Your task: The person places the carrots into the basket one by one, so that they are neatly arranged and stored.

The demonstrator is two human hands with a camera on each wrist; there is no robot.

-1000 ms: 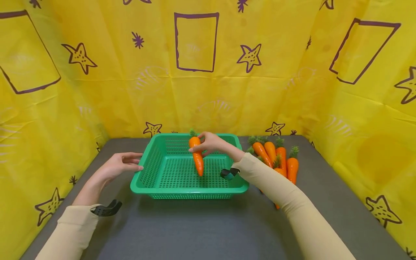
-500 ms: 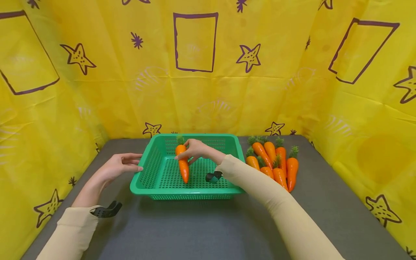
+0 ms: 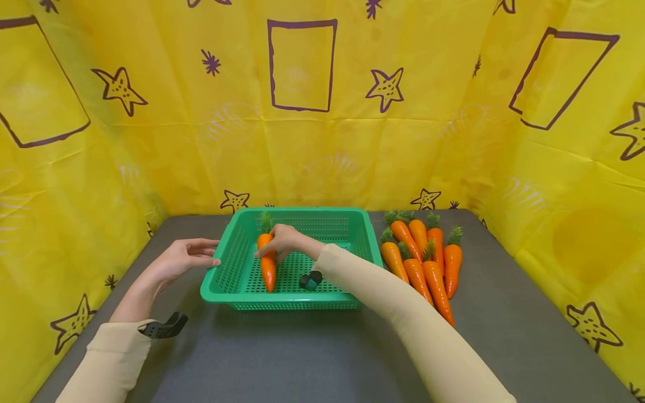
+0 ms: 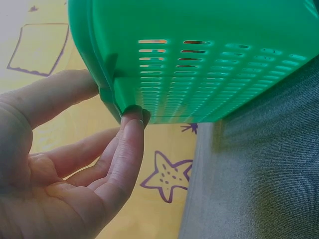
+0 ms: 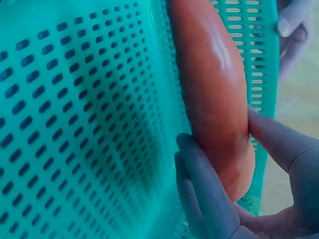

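An orange carrot (image 3: 267, 263) with a frilly green top is pinched between the thumb and fingers of my right hand (image 3: 286, 240). It is low inside the green plastic basket (image 3: 302, 298), beside the left wall, its tip toward me. In the right wrist view, the carrot (image 5: 214, 94) lies along that slotted wall, the thumb on one side and fingers on the other. My left hand (image 3: 181, 259) holds the basket's left rim from outside. The left wrist view shows the thumb at the rim and fingertips (image 4: 132, 124) against the wall just beneath it.
Several more carrots (image 3: 420, 252) lie in a pile on the dark grey table (image 3: 312, 358), right of the basket, tops pointing away. My right forearm crosses the basket's front right corner. A yellow patterned cloth (image 3: 322, 162) encloses the back and sides.
My right hand has carried the carrot left and down, from the basket's middle to beside its left wall. The left hand has stayed at the rim. More of the pile shows.
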